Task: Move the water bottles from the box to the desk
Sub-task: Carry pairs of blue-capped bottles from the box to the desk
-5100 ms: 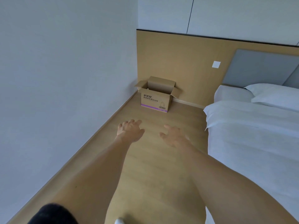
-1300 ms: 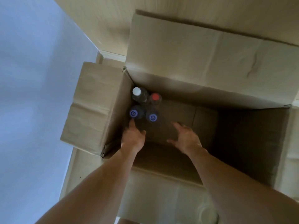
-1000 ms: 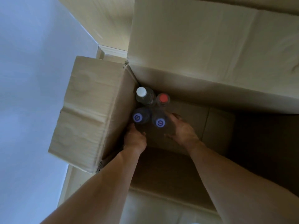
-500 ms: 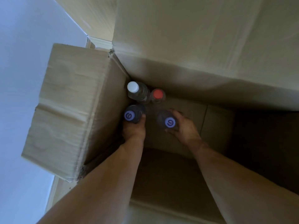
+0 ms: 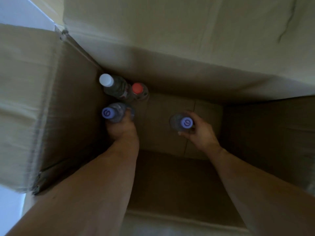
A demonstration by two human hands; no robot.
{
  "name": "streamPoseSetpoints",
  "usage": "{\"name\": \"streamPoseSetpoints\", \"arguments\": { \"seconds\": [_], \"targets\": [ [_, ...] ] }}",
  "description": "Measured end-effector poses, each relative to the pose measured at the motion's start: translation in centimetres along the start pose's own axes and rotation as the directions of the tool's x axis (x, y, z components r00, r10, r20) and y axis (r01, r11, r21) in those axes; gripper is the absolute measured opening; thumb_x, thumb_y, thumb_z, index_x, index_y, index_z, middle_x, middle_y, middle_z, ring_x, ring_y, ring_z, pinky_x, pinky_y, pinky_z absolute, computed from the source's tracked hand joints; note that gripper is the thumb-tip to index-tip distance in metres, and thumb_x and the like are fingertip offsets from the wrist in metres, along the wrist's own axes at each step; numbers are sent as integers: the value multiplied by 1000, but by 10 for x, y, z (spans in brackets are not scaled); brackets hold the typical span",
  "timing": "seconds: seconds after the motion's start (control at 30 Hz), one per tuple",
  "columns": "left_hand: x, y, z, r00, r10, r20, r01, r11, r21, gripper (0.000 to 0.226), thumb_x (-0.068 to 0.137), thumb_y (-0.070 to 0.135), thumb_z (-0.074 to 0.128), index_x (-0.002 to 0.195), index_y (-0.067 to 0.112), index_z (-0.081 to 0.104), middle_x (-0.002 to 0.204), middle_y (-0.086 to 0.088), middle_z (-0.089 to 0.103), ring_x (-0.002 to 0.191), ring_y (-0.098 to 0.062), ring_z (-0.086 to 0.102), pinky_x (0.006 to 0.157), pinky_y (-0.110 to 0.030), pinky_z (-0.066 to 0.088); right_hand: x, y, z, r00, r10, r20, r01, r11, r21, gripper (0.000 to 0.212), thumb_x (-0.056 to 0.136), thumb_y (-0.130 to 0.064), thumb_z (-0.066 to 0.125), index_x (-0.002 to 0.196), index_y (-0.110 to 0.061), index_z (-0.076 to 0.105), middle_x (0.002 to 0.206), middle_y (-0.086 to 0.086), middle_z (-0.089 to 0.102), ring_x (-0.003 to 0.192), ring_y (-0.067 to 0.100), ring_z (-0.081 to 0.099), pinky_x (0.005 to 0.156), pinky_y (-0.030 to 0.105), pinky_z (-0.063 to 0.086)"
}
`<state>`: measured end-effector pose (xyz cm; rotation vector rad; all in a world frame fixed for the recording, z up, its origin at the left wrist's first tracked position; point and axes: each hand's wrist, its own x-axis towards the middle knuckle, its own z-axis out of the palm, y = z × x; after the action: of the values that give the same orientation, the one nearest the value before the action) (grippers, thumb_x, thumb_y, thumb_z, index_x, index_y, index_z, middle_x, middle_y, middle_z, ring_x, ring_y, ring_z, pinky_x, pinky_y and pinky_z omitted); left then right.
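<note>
I look straight down into an open cardboard box (image 5: pixel 255 126). My left hand (image 5: pixel 121 128) grips a clear bottle with a purple cap (image 5: pixel 110 114) near the box's left wall. My right hand (image 5: pixel 199 132) grips a second purple-capped bottle (image 5: pixel 183 123) over the middle of the box floor. A white-capped bottle (image 5: pixel 112 85) and a red-capped bottle (image 5: pixel 138 90) stand upright in the far left corner. The desk is out of view.
The box flaps (image 5: pixel 25 99) spread outward on the left and at the back (image 5: pixel 170 28). A pale wall (image 5: pixel 10 12) runs close along the left side. The right half of the box floor (image 5: pixel 204 106) holds nothing.
My right hand has carried its purple-capped bottle rightward, away from the cluster. My left hand keeps its grip on the other purple-capped bottle. The view has moved closer into the box.
</note>
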<state>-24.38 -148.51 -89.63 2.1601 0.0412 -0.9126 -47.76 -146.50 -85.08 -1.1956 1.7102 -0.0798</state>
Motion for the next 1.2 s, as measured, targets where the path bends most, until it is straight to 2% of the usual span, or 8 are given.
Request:
{"name": "streamPoseSetpoints", "arguments": {
  "seconds": [0.13,0.37,0.53,0.6,0.73,0.9,1.1,1.2],
  "targets": [
    [-38,3,-14,996,17,91,-32,985,170,69,69,21,89,132,20,60,129,-1,66,119,-21,62,109,-43,46,-11,1,-10,998,65,6,-66,990,125,83,70,-15,89,143,-17,49,136,4,58,128,20,54,109,33,44],
    [-96,39,-36,873,3,488,-233,881,412,56,68,17,89,113,21,57,115,-2,67,106,-21,65,95,-40,53,-51,-14,-49,975,171,143,-216,879,424,68,59,-18,94,119,-26,64,117,-8,69,109,9,64,105,38,49],
    [-121,81,-60,729,-47,683,-313,864,394,50,69,21,88,112,26,62,105,8,71,96,-6,67,70,-19,48,-86,-36,-84,963,120,240,-246,755,608,57,62,-14,89,113,-26,68,110,-4,75,105,16,70,89,35,55],
    [-132,99,-69,691,-46,721,-345,856,385,47,72,20,87,113,22,64,104,5,73,96,-7,69,72,-21,50,-99,-46,-97,959,97,268,-253,723,643,56,63,-18,88,115,-26,67,110,-4,75,102,13,71,79,29,55],
    [-166,138,-91,592,-62,804,-400,843,360,44,77,24,85,115,21,64,107,1,74,98,-12,72,85,-31,56,-133,-74,-118,959,56,277,-243,665,707,49,68,-26,89,113,-31,70,116,0,74,106,18,71,83,35,55],
    [-221,198,-129,518,-22,855,-456,839,298,35,80,34,84,108,25,66,98,6,77,86,-6,73,64,-16,54,-185,-132,-150,965,-4,263,-205,613,763,56,60,-38,87,114,-33,70,118,2,73,108,22,71,82,40,57],
    [-296,295,-170,457,105,883,-531,829,176,30,81,38,82,105,28,67,94,11,77,82,-2,73,59,-11,52,-256,-213,-210,975,-63,212,-138,574,807,46,83,-30,79,126,-22,64,123,10,70,112,29,68,87,51,58],
    [-336,346,-183,398,144,906,-561,820,115,46,79,47,82,113,22,62,101,5,76,88,-10,75,63,-17,55,-292,-254,-242,981,-68,183,-109,585,804,59,79,-46,78,129,-21,60,120,8,72,107,27,71,76,44,59]
  ]
}}
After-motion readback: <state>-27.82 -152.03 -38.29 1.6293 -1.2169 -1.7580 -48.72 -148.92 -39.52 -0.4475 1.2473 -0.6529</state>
